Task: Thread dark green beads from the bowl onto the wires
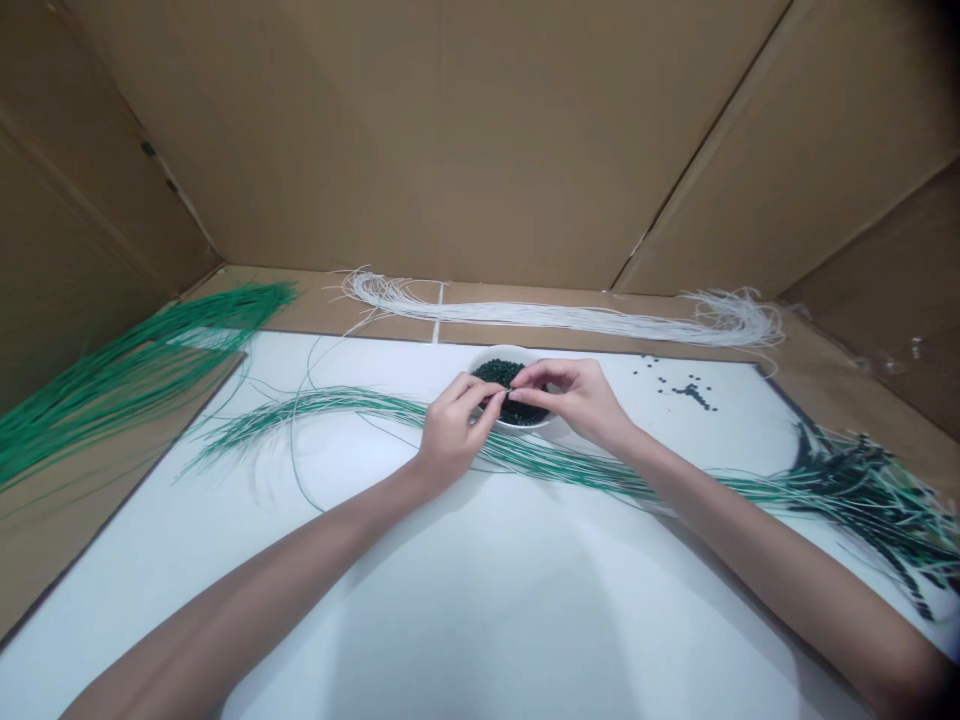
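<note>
Over a white bowl [541, 420] of dark green beads [496, 374], my two hands meet fingertip to fingertip. My left hand [454, 430] is closed in a pinch, with the short pale end of a thin cord [509, 393] showing at its fingertips. My right hand [581, 400] pinches at the same spot, thumb and forefinger together; what lies between them is too small to tell. Beneath both forearms and wrists, a long bundle of green and white cords [525, 455] runs across the white board [480, 600].
Loose dark beads [694, 392] lie scattered right of the bowl. Cord ends strung with dark beads [862, 490] spread at the right. A white cord bundle [555, 316] lies along the back, a green cord bundle [135, 350] at the left. Cardboard walls [420, 130] enclose the workspace.
</note>
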The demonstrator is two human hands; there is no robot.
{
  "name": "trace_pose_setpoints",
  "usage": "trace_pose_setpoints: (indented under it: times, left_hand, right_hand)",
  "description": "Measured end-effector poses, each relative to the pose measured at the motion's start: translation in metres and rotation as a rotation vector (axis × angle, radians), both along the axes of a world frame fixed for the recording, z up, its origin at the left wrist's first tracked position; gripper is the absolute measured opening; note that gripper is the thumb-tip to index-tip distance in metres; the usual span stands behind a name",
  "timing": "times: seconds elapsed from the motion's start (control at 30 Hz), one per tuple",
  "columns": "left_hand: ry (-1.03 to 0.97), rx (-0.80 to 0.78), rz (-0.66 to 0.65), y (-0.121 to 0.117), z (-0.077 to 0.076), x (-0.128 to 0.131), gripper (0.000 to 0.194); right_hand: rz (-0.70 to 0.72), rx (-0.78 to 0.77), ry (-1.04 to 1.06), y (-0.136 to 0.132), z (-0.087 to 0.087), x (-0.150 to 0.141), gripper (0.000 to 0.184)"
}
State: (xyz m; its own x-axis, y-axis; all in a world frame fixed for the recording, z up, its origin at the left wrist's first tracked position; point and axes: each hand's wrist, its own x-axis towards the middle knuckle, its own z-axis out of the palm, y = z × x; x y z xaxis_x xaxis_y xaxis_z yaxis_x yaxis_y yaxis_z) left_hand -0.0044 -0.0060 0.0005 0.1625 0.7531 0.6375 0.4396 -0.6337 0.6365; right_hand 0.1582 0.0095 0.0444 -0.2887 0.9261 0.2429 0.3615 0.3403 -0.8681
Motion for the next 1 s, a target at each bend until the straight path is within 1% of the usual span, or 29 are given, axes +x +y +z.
trace_pose_setpoints:
  times: [0.13, 0.23, 0.3, 0.37, 0.47, 0.5, 0.57, 0.67, 0.77, 0.87, 1.0]
  left_hand:
    - [0.002, -0.001, -0.018, 0.000, 0.000, -0.001, 0.013]
    - [-0.013, -0.023, -0.005, 0.000, 0.001, 0.000, 0.015]
    - [-0.018, -0.044, 0.009, -0.001, 0.002, 0.000, 0.017]
    - [-0.016, -0.066, 0.013, -0.001, 0.002, 0.000, 0.021]
    - [-0.016, -0.072, 0.008, -0.001, 0.002, -0.001, 0.022]
    - [-0.019, -0.068, 0.007, -0.001, 0.002, -0.001, 0.021]
    - [-0.029, -0.065, 0.009, -0.001, 0.003, -0.001, 0.018]
    - [-0.036, -0.068, 0.010, -0.002, 0.005, -0.001, 0.016]
    - [-0.033, -0.042, 0.013, -0.002, 0.006, 0.000, 0.013]
    - [-0.031, -0.025, 0.024, -0.001, 0.005, 0.001, 0.012]
    - [-0.022, -0.055, 0.037, 0.000, 0.003, 0.000, 0.011]
  right_hand:
    - [0.041, 0.065, -0.054, -0.001, -0.001, 0.000, 0.021]
    - [0.084, 0.056, -0.088, 0.001, 0.002, 0.003, 0.023]
    - [0.092, 0.056, -0.148, 0.005, 0.004, 0.006, 0.027]
    - [0.096, 0.087, -0.298, 0.008, 0.005, 0.008, 0.027]
    - [0.161, 0.159, -0.582, 0.014, 0.005, 0.007, 0.016]
    - [0.186, 0.177, -0.639, 0.015, 0.004, 0.006, 0.013]
    - [0.208, 0.205, -0.685, 0.017, 0.002, 0.004, 0.010]
    - [0.196, 0.228, -0.663, 0.018, 0.001, 0.003, 0.012]
    - [0.173, 0.212, -0.588, 0.015, 0.003, 0.005, 0.017]
    - [0.169, 0.164, -0.471, 0.010, 0.005, 0.008, 0.021]
    - [0.136, 0.112, -0.273, 0.003, 0.003, 0.010, 0.022]
